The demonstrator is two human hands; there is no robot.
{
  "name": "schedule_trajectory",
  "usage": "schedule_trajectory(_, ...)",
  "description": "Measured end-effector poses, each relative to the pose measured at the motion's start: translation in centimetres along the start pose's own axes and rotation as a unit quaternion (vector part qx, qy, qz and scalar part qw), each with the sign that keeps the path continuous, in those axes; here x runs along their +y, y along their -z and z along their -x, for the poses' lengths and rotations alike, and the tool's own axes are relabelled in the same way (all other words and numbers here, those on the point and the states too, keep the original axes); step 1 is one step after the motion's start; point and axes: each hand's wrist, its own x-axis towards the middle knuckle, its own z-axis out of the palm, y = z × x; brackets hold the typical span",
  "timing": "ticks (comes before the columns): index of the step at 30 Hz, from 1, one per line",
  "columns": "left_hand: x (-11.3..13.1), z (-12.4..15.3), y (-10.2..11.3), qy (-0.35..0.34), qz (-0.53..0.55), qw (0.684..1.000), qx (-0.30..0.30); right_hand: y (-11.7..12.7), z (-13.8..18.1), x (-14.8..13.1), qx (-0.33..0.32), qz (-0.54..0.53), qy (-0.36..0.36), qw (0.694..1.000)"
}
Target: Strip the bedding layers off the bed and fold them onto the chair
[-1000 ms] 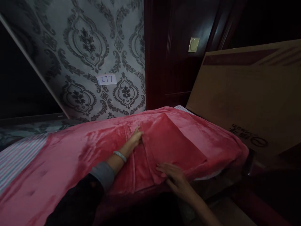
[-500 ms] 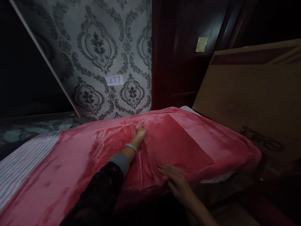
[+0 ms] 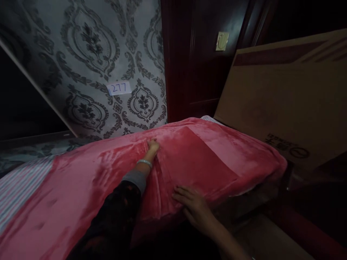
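A pinkish-red plush blanket covers the bed, with a smooth, darker red square area in its middle. Narrow folds run from front to back just left of that square. At the far end of these folds is my left hand, its fingers closed on the plush; the fingertips are partly hidden. A bracelet circles that wrist below a rolled grey cuff. My right hand rests on the near part of the blanket with fingers stretched out and flat, near the front end of the same folds.
A large cardboard box stands at the right behind the bed. Patterned wallpaper with a paper label "277" and a dark red wooden door are behind. Striped bedding shows at the left.
The view has shifted, so the wall, box and bed sit further left. Both hands keep nearly the same places on the blanket, the left still closed on the plush and the right still flat.
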Motion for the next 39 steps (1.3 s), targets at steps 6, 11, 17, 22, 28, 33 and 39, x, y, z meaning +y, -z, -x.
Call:
schedule_trajectory(6, 2.1, 1.7, -0.3, -0.138, -0.162, 0.977, -0.011, 5.9, -2.5, 0.6, -0.006, -0.03, -0.068, 0.997)
schedule_trajectory(11, 2.2, 4.0, -2.1, -0.29, -0.41, 0.853, -0.145, 6.5, -6.6, 3.6, -0.031, 0.2, -0.135, 0.97)
schedule_trajectory(17, -0.5, 3.6, -2.9, -0.271, -0.479, 0.815, -0.18, 2.3, -5.5, 4.6, -0.134, 0.247, -0.129, 0.951)
schedule_trajectory(22, -0.5, 3.3, -3.1, -0.276, -0.477, 0.815, -0.179, 2.7, -5.2, 4.8, -0.131, 0.241, -0.132, 0.952)
schedule_trajectory(28, -0.2, 3.4, -2.8, -0.257, -0.456, 0.827, -0.207, 2.4, -5.5, 2.3, -0.154, 0.155, -0.126, 0.968)
schedule_trajectory(33, -0.7, 3.0, -2.7, -0.272, -0.43, 0.847, -0.155, 1.0, -3.8, -0.1, -0.154, 0.115, -0.101, 0.976)
schedule_trajectory(39, 0.5, 3.9, -1.5, -0.243, -0.435, 0.842, -0.205, 5.9, -6.5, 3.0, -0.166, 0.021, -0.052, 0.985)
